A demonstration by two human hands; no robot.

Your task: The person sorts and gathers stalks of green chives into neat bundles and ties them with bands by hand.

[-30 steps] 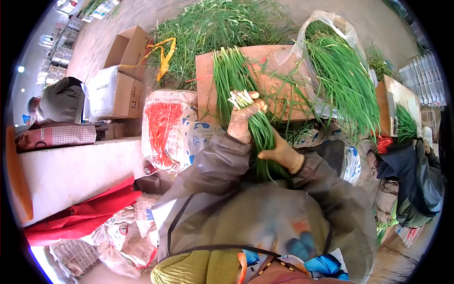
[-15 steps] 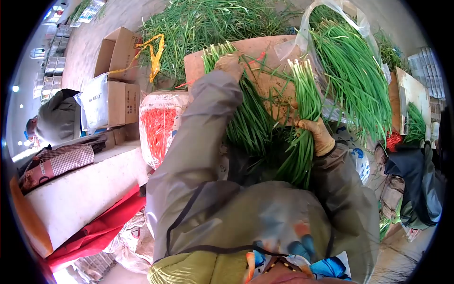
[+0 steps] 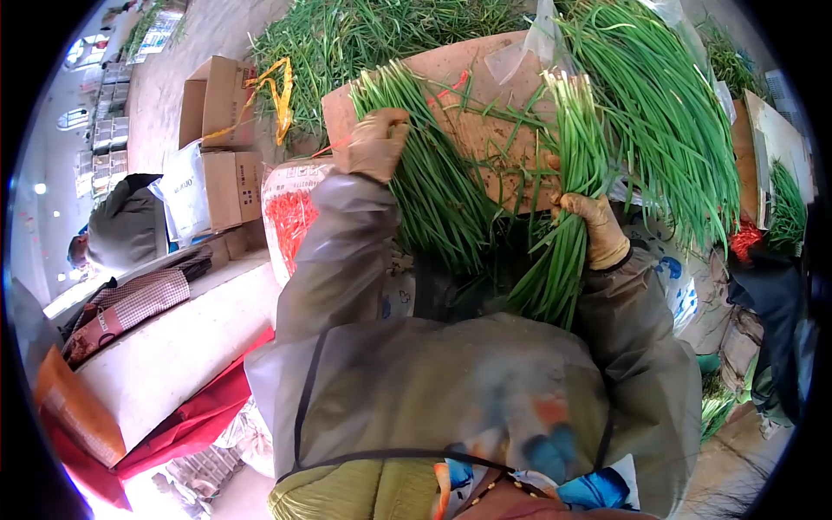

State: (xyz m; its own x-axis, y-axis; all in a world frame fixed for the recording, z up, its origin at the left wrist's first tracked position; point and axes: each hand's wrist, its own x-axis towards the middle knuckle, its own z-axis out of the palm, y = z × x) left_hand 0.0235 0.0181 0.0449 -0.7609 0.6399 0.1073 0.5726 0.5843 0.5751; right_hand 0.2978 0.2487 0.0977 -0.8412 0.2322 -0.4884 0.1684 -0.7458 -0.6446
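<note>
Gloved and bent at the fingers, my left hand (image 3: 374, 146) rests at the left edge of a pile of green stalks (image 3: 425, 173) on the brown board (image 3: 503, 69). Its fingers are curled, and what they pinch, if anything, is too small to tell. My right hand (image 3: 594, 227), also gloved, is wrapped round the middle of a bunch of green stalks (image 3: 582, 165). The pale ends of that bunch point up and away from me, its leaf tips hang toward my lap. Short loose pieces and a red strip (image 3: 451, 89) lie on the board.
Behind the board spreads a heap of greens (image 3: 347, 43). More stalks in a clear bag (image 3: 659, 113) stand at the right. Left are red ties (image 3: 290, 221), cardboard boxes (image 3: 230, 186) and a white slab (image 3: 191, 334). A person (image 3: 126, 225) bends at the far left.
From holding one bunch together, my hands have parted. My left hand reached to the pile's pale ends, then came back to its left side. The bunch stayed in my right hand.
</note>
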